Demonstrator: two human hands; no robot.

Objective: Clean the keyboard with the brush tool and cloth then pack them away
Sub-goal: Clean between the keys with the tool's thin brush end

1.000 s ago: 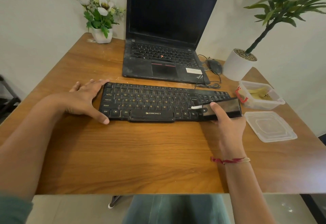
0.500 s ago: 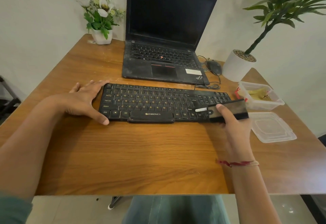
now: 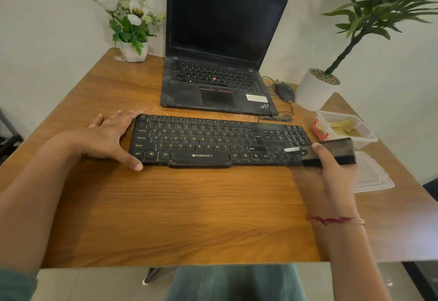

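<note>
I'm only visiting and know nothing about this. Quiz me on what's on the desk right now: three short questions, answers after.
1. True or false: the right hand grips the brush tool at the keyboard's right end.
2. The left hand rests: A on the laptop; B against the keyboard's left end; C on the mouse.
3. Fill in: the clear container stands ___, its lid lying on the table beside it.
Key: 1 true; 2 B; 3 open.
</note>
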